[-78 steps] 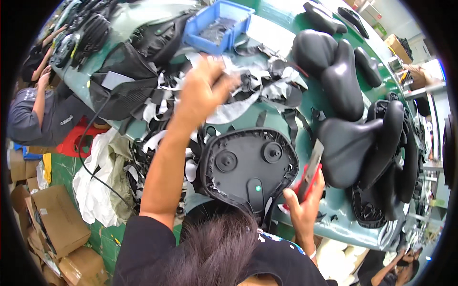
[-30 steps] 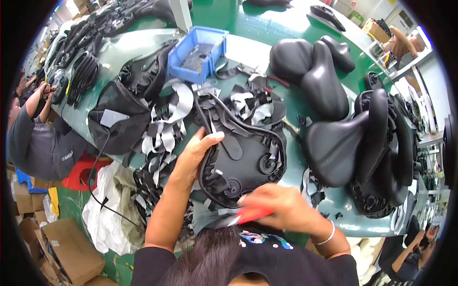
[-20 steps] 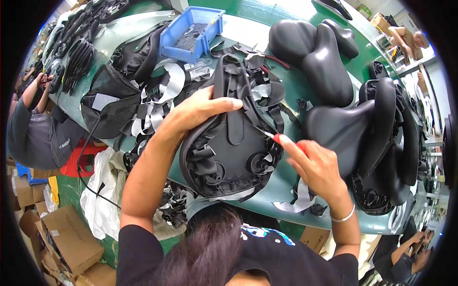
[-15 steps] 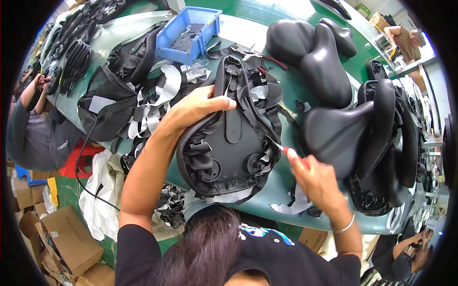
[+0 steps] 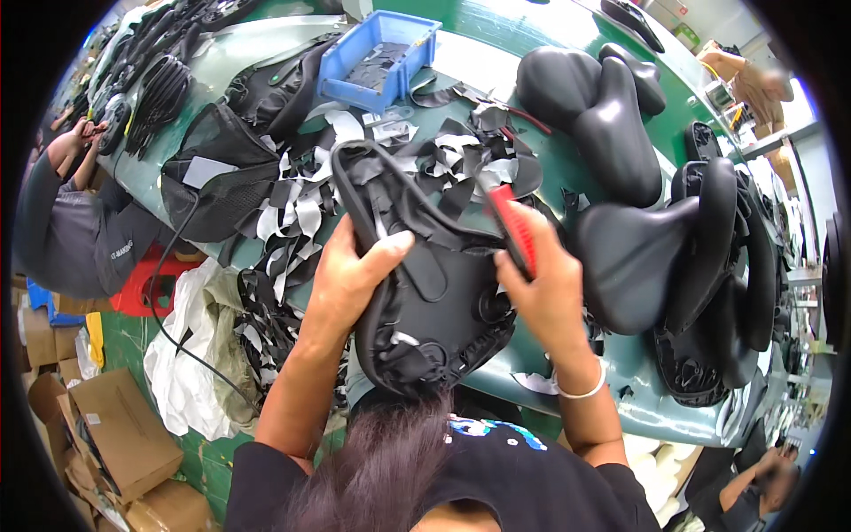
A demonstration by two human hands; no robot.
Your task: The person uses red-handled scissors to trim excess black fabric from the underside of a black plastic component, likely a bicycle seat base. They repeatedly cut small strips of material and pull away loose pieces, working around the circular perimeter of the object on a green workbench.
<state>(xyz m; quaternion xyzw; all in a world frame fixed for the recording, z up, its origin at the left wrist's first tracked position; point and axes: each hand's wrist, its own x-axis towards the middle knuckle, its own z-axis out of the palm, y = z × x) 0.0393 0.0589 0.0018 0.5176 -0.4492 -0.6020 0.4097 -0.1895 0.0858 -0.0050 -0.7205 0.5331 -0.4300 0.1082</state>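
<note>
A black bicycle saddle (image 5: 425, 288) lies upside down close to me, tilted, its narrow nose pointing away and its gathered cover edge showing. My left hand (image 5: 350, 275) grips its left side, thumb pressed on the underside and fingers beneath. In my right hand (image 5: 545, 279) is a red-handled tool (image 5: 519, 232), held above the saddle's right edge. The tool's slim dark end points up and away, blurred by motion. Strips of black and grey cover scraps (image 5: 306, 213) litter the table beside the saddle.
A blue bin (image 5: 381, 66) with dark pieces stands at the back. Finished black saddles (image 5: 620, 257) are piled at right, with black covers (image 5: 217, 168) at left. A cable (image 5: 182, 341) hangs off the table. Co-workers sit left (image 5: 75, 213) and right (image 5: 762, 84); cardboard boxes (image 5: 124, 434) lie lower left.
The saddle has turned, its nose swinging left, and come nearer to me. My right hand has lifted the tool away from the saddle's edge, up and to the left.
</note>
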